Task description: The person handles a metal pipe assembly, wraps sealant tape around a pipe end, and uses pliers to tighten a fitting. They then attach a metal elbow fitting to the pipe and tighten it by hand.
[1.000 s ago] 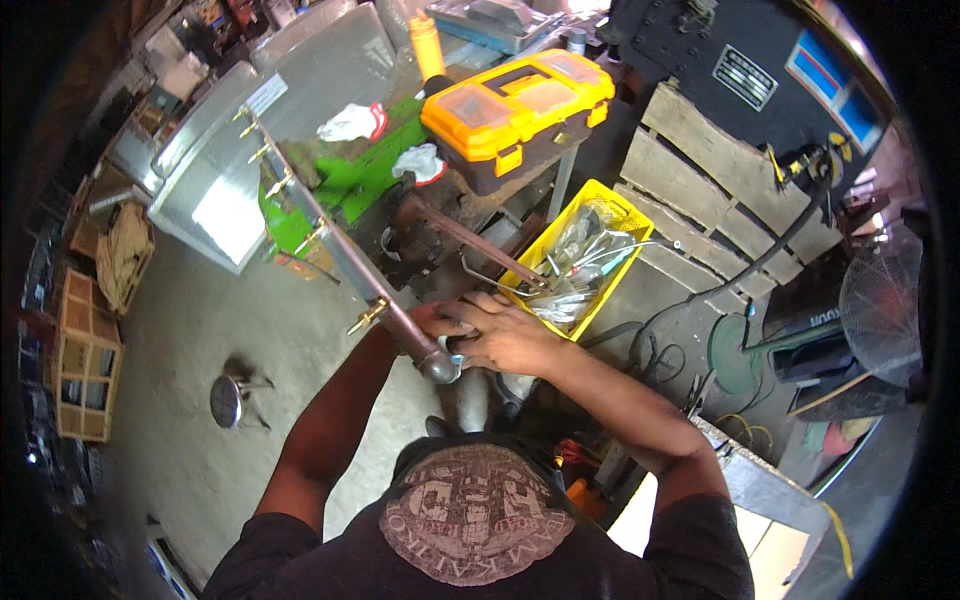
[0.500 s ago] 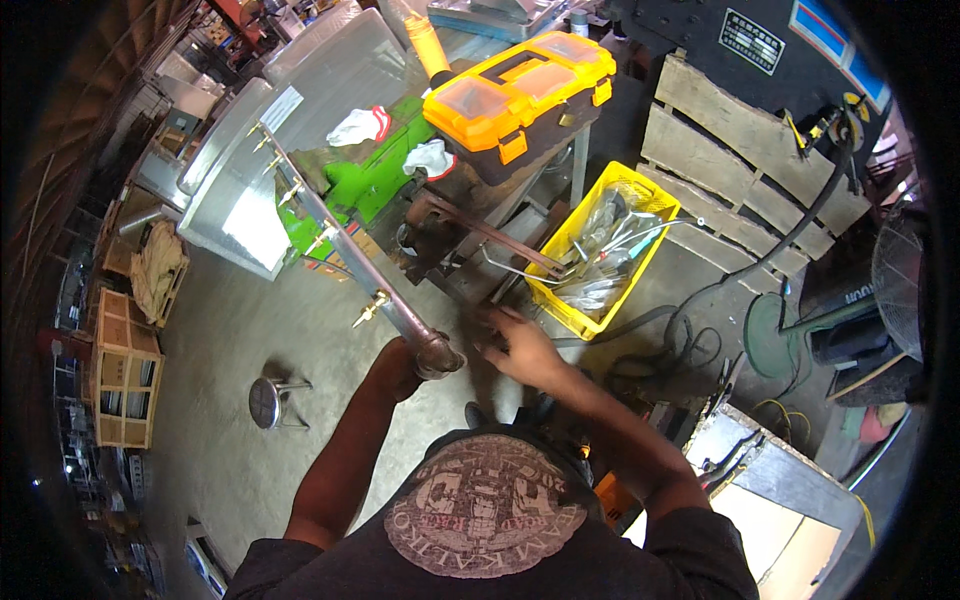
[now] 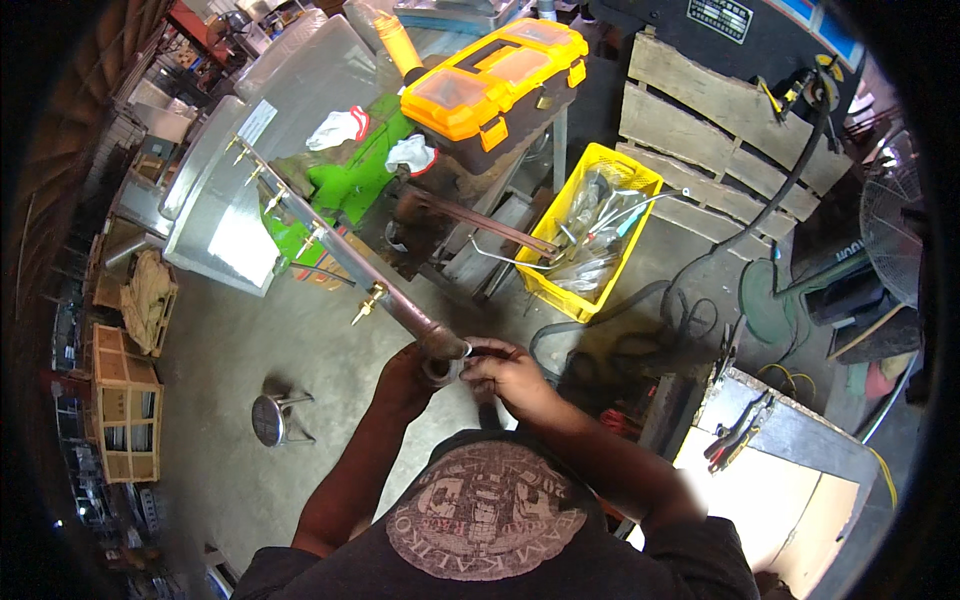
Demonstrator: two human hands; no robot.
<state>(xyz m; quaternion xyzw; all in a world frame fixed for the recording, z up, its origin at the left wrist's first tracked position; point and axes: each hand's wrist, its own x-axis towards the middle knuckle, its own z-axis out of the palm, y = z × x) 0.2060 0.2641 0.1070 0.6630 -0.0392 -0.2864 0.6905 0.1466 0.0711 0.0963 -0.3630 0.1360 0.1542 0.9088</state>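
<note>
A long copper-brown metal pipe (image 3: pixel 392 288) slants from the far left down to my body. Small brass valves (image 3: pixel 368 304) stick out in a row along its left side. Its near end is a bent fitting (image 3: pixel 440 348) with a round opening. My left hand (image 3: pixel 404 384) is closed around the underside of that end, its fingers partly hidden by the pipe. My right hand (image 3: pixel 508 380) is at the right side of the fitting, fingers bent and fingertips against its rim. Whether a small piece sits between these fingertips I cannot make out.
An orange-and-black toolbox (image 3: pixel 490 80), white gloves (image 3: pixel 338 130) and a green sheet (image 3: pixel 350 185) lie on the workbench ahead. Right of it stands a yellow crate (image 3: pixel 578 300) of metal parts. A round stool (image 3: pixel 268 420) is on the left; black hoses (image 3: pixel 690 310) loop at right.
My right hand has come left from beside the pipe onto its end fitting, and its fingers have closed in. My left hand stays on the pipe. The whole view has shifted slightly.
</note>
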